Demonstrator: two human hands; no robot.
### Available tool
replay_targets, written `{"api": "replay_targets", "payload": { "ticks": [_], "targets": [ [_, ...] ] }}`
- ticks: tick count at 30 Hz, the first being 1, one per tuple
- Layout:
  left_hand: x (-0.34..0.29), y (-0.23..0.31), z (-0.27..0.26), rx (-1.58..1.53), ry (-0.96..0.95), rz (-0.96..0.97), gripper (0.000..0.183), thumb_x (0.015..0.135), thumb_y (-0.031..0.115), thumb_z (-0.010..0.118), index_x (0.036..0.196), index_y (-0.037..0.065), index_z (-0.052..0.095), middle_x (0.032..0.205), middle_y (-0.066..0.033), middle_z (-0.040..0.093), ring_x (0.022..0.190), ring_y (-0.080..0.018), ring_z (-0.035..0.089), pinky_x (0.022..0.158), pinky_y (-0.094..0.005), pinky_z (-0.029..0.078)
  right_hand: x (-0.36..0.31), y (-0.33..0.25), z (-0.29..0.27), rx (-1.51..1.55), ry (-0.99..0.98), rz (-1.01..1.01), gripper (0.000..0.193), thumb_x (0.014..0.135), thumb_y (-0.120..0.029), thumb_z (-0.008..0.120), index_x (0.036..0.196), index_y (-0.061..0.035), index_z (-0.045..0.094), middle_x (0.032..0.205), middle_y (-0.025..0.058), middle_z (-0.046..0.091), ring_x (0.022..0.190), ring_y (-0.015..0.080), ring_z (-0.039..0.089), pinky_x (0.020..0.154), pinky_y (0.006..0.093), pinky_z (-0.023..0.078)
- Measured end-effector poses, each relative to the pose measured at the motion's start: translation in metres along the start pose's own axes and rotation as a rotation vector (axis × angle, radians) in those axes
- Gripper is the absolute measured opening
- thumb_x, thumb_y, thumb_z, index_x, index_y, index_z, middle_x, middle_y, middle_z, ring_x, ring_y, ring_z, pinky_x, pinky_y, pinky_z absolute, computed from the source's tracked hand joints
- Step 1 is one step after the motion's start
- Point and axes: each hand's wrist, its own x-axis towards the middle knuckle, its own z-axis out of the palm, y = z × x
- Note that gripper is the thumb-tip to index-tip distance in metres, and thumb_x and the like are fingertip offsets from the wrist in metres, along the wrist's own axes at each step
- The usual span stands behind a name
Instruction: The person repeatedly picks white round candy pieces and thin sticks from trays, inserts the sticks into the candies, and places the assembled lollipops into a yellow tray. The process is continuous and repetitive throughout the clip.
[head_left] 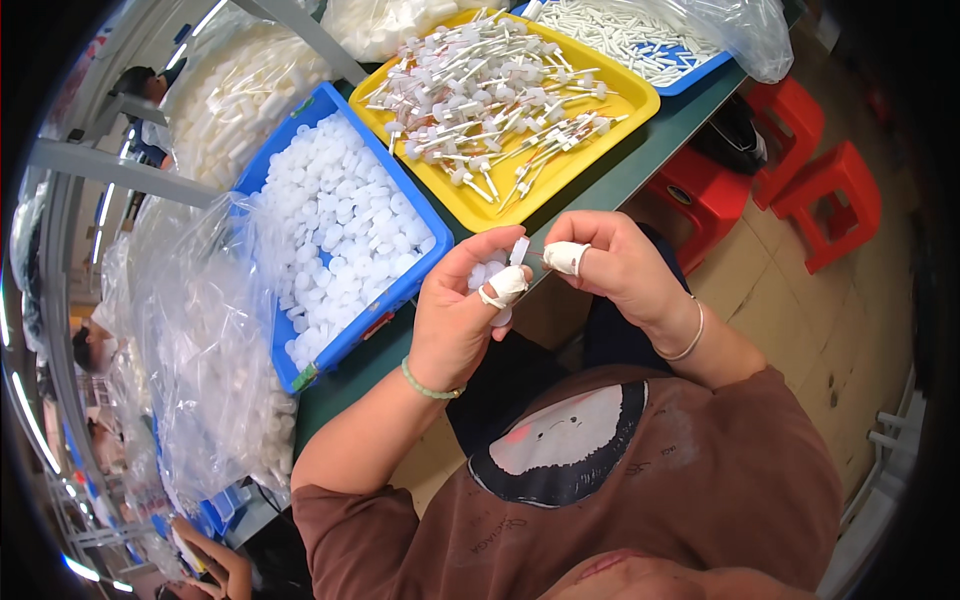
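While white caps [484, 276] are cupped in the curled left hand [447, 318], one white piece [519, 251] is pinched at its fingertips, centre frame, presumably for steadiness. A reddish strand [535, 253] seems pinched in the nearly closed right hand [612, 265], its ends hidden. The blue tray [345, 336], left of centre — apparently placed for easy reach — is partly veiled by plastic [200, 330].

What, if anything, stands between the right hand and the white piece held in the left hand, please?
Nothing visible blocks the right hand from the white piece in the left hand; only a thin reddish strand spans the gap.
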Motion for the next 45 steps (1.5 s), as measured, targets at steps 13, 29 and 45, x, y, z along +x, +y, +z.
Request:
{"api": "replay_targets", "payload": {
  "ticks": [13, 29, 45],
  "targets": [
    [0.0, 0.001, 0.001, -0.106, 0.023, -0.031, 0.042, 0.086, 0.008, 0.067, 0.126, 0.004, 0.054, 0.093, -0.0014, 0.061, 0.062, -0.0033, 0.049, 0.045, -0.0166, 0.037, -0.001, 0.007, 0.012, -1.02, 0.349, -0.814, 0.016, 0.067, -0.007, 0.072, 0.08, -0.0103, 0.063, 0.068, 0.0038, 0.055, 0.056, 0.0183, 0.056, 0.052, 0.0295, 0.042],
    [0.001, 0.003, 0.001, -0.153, -0.016, -0.063, 0.043, 0.088, 0.009, 0.064, 0.129, 0.004, 0.052, 0.101, -0.002, 0.058, 0.071, -0.0047, 0.051, 0.046, -0.0169, 0.039, 0.0, 0.002, 0.009, -1.23, 0.422, -1.017, 0.017, 0.068, -0.015, 0.073, 0.082, -0.0149, 0.064, 0.068, -0.0011, 0.051, 0.057, 0.0182, 0.053, 0.052, 0.0313, 0.036],
    [-0.001, 0.001, 0.002, -0.096, 0.008, -0.043, 0.042, 0.087, 0.009, 0.065, 0.128, 0.005, 0.053, 0.095, -0.0014, 0.06, 0.066, -0.0039, 0.05, 0.046, -0.017, 0.039, -0.006, -0.003, 0.008, -1.339, 0.364, -1.039, 0.028, 0.063, -0.014, 0.077, 0.09, -0.0125, 0.066, 0.068, -0.0021, 0.052, 0.058, 0.0162, 0.052, 0.053, 0.0312, 0.035]
  ]
}}
